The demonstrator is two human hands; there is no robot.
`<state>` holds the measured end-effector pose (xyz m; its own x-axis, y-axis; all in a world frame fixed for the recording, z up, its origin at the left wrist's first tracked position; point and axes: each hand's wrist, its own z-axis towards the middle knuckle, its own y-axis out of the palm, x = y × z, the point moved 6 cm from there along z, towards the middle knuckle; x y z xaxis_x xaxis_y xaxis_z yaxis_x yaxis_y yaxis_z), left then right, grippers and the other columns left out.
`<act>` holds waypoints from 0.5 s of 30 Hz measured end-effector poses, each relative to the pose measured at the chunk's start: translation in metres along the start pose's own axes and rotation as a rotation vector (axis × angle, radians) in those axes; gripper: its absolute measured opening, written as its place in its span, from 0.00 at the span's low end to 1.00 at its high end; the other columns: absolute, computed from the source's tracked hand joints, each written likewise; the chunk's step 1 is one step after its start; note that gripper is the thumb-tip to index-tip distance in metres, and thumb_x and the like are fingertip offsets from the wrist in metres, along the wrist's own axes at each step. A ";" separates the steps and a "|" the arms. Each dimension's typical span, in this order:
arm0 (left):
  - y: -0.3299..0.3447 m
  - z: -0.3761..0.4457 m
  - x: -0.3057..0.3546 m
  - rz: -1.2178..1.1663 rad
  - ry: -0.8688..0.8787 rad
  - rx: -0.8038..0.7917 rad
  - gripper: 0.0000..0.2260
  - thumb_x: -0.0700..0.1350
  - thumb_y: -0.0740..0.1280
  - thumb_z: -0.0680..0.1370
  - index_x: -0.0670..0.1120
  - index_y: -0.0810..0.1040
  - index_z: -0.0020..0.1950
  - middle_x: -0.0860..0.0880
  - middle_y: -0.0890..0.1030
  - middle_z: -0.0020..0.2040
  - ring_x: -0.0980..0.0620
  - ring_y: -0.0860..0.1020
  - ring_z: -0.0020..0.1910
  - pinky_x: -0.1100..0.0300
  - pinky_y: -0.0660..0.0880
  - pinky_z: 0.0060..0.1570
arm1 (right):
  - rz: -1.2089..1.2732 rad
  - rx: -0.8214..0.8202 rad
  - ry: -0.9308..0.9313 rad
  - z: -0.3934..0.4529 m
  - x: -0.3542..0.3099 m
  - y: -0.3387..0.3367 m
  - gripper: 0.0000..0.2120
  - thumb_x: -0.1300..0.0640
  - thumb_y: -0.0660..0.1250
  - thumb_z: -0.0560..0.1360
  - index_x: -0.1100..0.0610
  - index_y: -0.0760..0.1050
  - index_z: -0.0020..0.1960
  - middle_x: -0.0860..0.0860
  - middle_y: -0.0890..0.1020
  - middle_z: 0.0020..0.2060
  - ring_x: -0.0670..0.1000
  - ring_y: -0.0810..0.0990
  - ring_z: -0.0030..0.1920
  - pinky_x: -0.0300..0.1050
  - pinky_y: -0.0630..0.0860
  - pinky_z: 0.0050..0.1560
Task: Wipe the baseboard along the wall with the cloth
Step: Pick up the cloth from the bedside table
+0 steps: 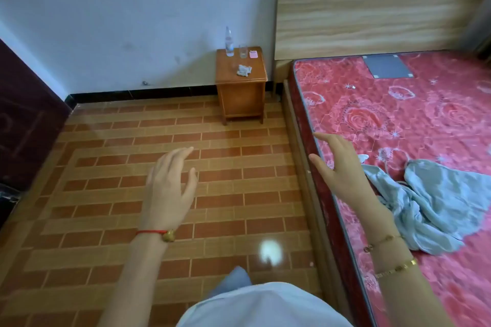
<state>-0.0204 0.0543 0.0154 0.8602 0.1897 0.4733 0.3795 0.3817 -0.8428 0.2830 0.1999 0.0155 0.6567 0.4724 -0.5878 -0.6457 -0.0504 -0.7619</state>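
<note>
The pale blue cloth (pixel 435 210) lies crumpled on the red mattress (pixel 398 119), just right of your right hand (pixel 342 170) and partly behind its wrist. That hand's fingers (pixel 326 139) are spread wide and hold nothing. Your left hand (pixel 170 188) hovers over the tiled floor (pixel 106 194), fingers loosely apart, likewise empty. Judged step: fetching the cloth. Gather it into one firm wad so no tail drags. The black baseboard (pixel 146 93) runs well ahead of both hands, ending behind the nightstand (pixel 240 87).

Count: one cloth, one baseboard run in view, one nightstand, one bottle (pixel 229 41), one glass (pixel 243 51), two hands.
</note>
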 end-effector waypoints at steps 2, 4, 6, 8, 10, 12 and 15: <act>0.001 0.008 0.001 -0.020 0.006 0.015 0.18 0.44 0.61 0.82 0.48 0.70 0.73 0.49 0.74 0.69 0.50 0.70 0.70 0.50 0.64 0.73 | 0.000 0.006 0.012 0.007 0.003 0.001 0.20 0.55 0.66 0.78 0.56 0.69 0.69 0.51 0.74 0.63 0.51 0.69 0.66 0.42 0.60 0.65; 0.005 0.014 0.000 -0.014 -0.007 0.009 0.18 0.44 0.62 0.82 0.47 0.71 0.72 0.48 0.74 0.69 0.49 0.70 0.70 0.49 0.65 0.72 | -0.006 -0.012 0.027 0.014 0.006 0.006 0.20 0.56 0.67 0.78 0.56 0.69 0.68 0.51 0.75 0.62 0.51 0.69 0.66 0.42 0.61 0.65; 0.010 0.024 -0.003 -0.014 -0.015 0.003 0.18 0.43 0.62 0.82 0.47 0.71 0.72 0.48 0.74 0.69 0.49 0.70 0.71 0.48 0.65 0.73 | -0.003 -0.025 0.037 0.025 0.010 0.015 0.20 0.56 0.67 0.78 0.57 0.70 0.68 0.51 0.75 0.62 0.51 0.69 0.65 0.41 0.61 0.65; 0.016 0.039 -0.010 -0.018 -0.030 -0.001 0.18 0.43 0.61 0.82 0.46 0.72 0.72 0.48 0.74 0.69 0.49 0.70 0.71 0.46 0.66 0.72 | -0.013 -0.039 0.043 0.041 0.014 0.023 0.20 0.56 0.67 0.78 0.57 0.70 0.68 0.51 0.75 0.62 0.51 0.69 0.66 0.41 0.61 0.65; 0.024 0.058 -0.019 -0.011 -0.040 -0.010 0.18 0.43 0.62 0.82 0.47 0.72 0.72 0.48 0.74 0.69 0.49 0.70 0.71 0.45 0.67 0.72 | -0.005 -0.052 0.055 0.062 0.019 0.033 0.20 0.56 0.67 0.78 0.57 0.70 0.68 0.51 0.75 0.63 0.51 0.69 0.66 0.41 0.61 0.65; 0.032 0.083 -0.028 -0.016 -0.045 -0.012 0.18 0.43 0.62 0.82 0.47 0.71 0.72 0.48 0.74 0.69 0.49 0.70 0.71 0.45 0.67 0.72 | 0.000 -0.058 0.059 0.087 0.023 0.044 0.20 0.57 0.67 0.78 0.57 0.70 0.68 0.51 0.75 0.63 0.51 0.69 0.67 0.41 0.61 0.65; 0.044 0.131 -0.041 -0.016 -0.036 -0.012 0.18 0.43 0.62 0.82 0.47 0.72 0.72 0.49 0.74 0.69 0.49 0.70 0.70 0.44 0.68 0.71 | 0.007 -0.067 0.072 0.134 0.029 0.062 0.20 0.56 0.66 0.78 0.57 0.70 0.68 0.51 0.75 0.63 0.51 0.68 0.67 0.42 0.61 0.66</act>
<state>-0.0838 0.1819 -0.0074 0.8414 0.2162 0.4953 0.3972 0.3741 -0.8380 0.2098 0.3288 -0.0118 0.6801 0.4079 -0.6091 -0.6244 -0.1130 -0.7729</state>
